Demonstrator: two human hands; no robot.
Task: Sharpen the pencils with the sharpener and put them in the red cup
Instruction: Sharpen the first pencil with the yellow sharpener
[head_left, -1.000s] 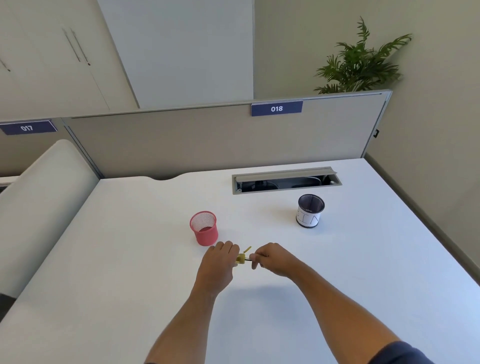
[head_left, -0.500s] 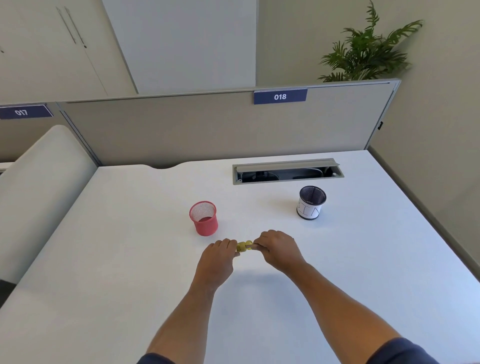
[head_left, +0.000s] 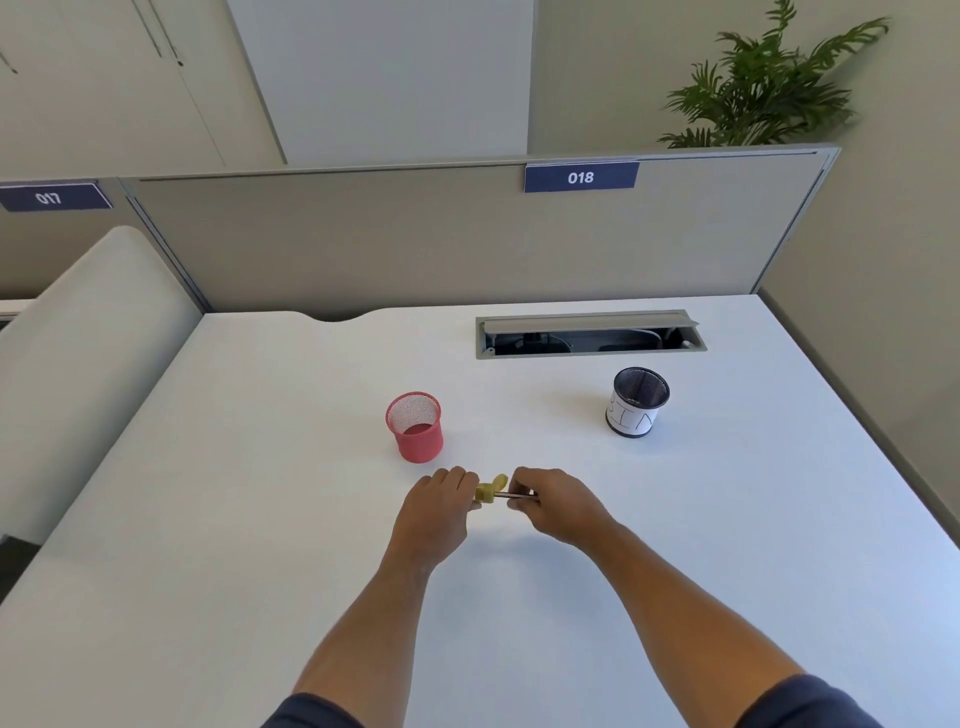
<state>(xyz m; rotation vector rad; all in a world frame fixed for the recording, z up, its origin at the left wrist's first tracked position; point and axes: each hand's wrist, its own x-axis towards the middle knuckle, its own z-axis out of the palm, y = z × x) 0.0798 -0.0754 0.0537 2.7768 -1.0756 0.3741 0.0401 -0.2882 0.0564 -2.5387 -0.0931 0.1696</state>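
Observation:
Just above the white desk, my left hand (head_left: 436, 512) pinches a small yellow sharpener (head_left: 488, 491). My right hand (head_left: 558, 506) grips a pencil (head_left: 514, 497) whose tip is pushed into the sharpener; most of the pencil is hidden in my fist. The red mesh cup (head_left: 415, 427) stands upright a short way behind my left hand, with nothing showing inside it.
A black mesh cup with a white paper label (head_left: 636, 401) stands to the back right. An open cable tray slot (head_left: 589, 335) lies behind it. A grey partition (head_left: 415, 239) closes the desk's far side, and a white rounded chair back (head_left: 78, 358) sits left.
The pencil has turned in the sharpener between my hands, which stay together in the same spot. The camera view has tilted and shifted slightly.

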